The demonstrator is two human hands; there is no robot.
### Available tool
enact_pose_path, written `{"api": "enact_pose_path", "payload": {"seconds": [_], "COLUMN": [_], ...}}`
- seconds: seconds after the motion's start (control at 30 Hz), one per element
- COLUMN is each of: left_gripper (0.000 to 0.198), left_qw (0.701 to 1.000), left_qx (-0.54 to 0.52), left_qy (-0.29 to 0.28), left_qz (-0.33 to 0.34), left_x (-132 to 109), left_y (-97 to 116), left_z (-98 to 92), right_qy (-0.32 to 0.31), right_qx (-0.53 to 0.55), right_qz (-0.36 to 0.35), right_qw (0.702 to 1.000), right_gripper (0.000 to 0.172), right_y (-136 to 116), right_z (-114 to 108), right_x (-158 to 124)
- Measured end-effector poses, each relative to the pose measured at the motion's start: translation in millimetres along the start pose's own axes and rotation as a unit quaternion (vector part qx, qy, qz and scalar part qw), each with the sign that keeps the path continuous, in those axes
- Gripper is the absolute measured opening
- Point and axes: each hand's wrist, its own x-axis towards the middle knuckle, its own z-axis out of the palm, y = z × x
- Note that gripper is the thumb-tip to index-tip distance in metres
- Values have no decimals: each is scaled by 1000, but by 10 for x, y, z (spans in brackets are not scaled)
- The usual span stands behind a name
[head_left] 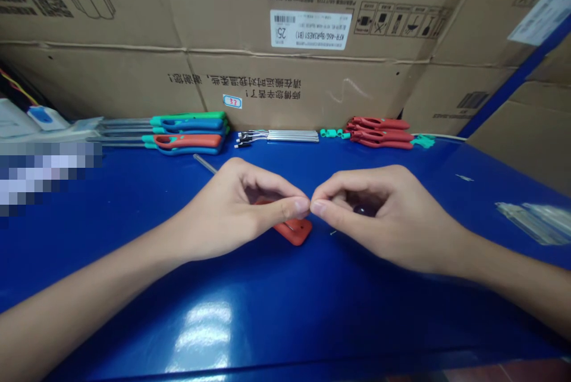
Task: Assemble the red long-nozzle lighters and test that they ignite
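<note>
My left hand (243,206) is curled over an orange-red plastic handle (294,231) that lies on the blue table (276,310); a thin metal rod (205,163) sticks out behind the hand. My right hand (383,215) is curled too, with a small dark part (362,210) half hidden under its fingers. The thumbs and forefingers of both hands meet in a pinch at the middle; what is pinched there is too small to see.
Along the back stand cardboard boxes (285,43). In front of them lie finished tools with green, blue and orange handles (187,132), loose metal rods (281,136), small green caps (332,132), red handle shells (381,132) and a clear plastic bag (530,221) at right.
</note>
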Motion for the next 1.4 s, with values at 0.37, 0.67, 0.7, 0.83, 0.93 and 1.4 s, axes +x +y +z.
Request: {"api": "enact_pose_path", "payload": {"seconds": [0.37,0.67,0.7,0.83,0.93,1.4], "left_gripper": [10,10,11,13,14,16], "left_qw": [999,999,999,999,998,999], "left_qx": [-37,-1,6,35,54,5], "left_qy": [-15,-4,-3,2,1,-49], "left_qz": [-27,-34,-33,-19,-9,-8], "left_x": [-5,-4,-3,-7,-20,-11], "left_y": [-3,41,43,35,14,-17], "left_z": [28,71,77,97,100,36], "right_qy": [94,96,92,81,82,64], "right_qx": [-249,-281,-289,-313,-313,-133], "right_qz": [-212,-207,-205,-201,-199,-151], "right_qw": [940,932,931,925,925,977], "right_gripper": [18,17,18,20,22,12], "right_y": [87,91,90,95,101,44], "right_z": [106,105,105,116,124,1], "right_x": [-116,-119,-123,-133,-139,-93]}}
